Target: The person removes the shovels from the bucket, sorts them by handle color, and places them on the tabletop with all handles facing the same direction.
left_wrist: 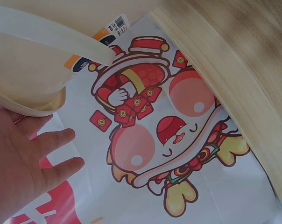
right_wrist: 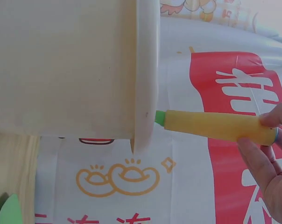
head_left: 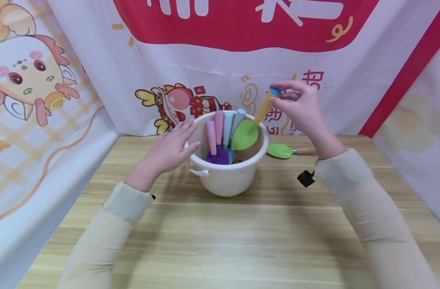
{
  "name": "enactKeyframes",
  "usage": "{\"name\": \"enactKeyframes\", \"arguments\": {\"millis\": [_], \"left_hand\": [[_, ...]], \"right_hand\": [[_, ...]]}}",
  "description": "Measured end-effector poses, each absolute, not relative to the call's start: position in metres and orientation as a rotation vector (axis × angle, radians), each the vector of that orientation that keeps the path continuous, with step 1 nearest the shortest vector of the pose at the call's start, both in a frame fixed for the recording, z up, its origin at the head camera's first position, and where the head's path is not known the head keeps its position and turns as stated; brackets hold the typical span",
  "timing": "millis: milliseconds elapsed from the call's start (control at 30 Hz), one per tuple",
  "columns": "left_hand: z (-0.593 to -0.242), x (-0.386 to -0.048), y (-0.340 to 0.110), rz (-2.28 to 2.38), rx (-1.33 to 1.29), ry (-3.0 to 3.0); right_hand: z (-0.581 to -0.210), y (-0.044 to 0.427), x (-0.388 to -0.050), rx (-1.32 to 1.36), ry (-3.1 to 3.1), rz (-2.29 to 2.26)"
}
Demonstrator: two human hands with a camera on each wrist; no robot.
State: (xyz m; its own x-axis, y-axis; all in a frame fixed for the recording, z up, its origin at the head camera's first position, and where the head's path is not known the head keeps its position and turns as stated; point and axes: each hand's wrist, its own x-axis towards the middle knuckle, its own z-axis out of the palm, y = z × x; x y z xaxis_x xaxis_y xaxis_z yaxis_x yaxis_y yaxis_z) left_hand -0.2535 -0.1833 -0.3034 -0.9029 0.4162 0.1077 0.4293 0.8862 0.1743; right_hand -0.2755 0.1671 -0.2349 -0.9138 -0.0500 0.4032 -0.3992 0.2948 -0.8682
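A white bucket stands on the table with several handled tools inside: pink handles, blue handles and a purple blade. My right hand pinches the end of a yellow handle, whose green blade hangs tilted in the bucket's mouth. In the right wrist view, thumb and fingers of the right hand hold that yellow handle beside the rim. My left hand lies with extended fingers at the bucket's left rim; in the left wrist view the hand touches the rim.
Right of the bucket, a green leaf-shaped trowel with a wooden handle lies on the wooden table. A small black object is near the right sleeve. Printed cloth hangs behind the table and along both sides.
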Motion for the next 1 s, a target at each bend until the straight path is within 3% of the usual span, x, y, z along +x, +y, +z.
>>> {"name": "enactKeyframes", "arguments": {"millis": [600, 1000], "left_hand": [[-0.302, -0.253, -0.183, -0.309, -0.665, -2.987], [-0.302, -0.254, -0.183, -0.309, -0.669, -2.988]], "right_hand": [[-0.228, 0.184, -0.270, 0.393, -2.130, 1.750], [-0.223, 0.194, -0.270, 0.342, -1.812, 2.054]]}}
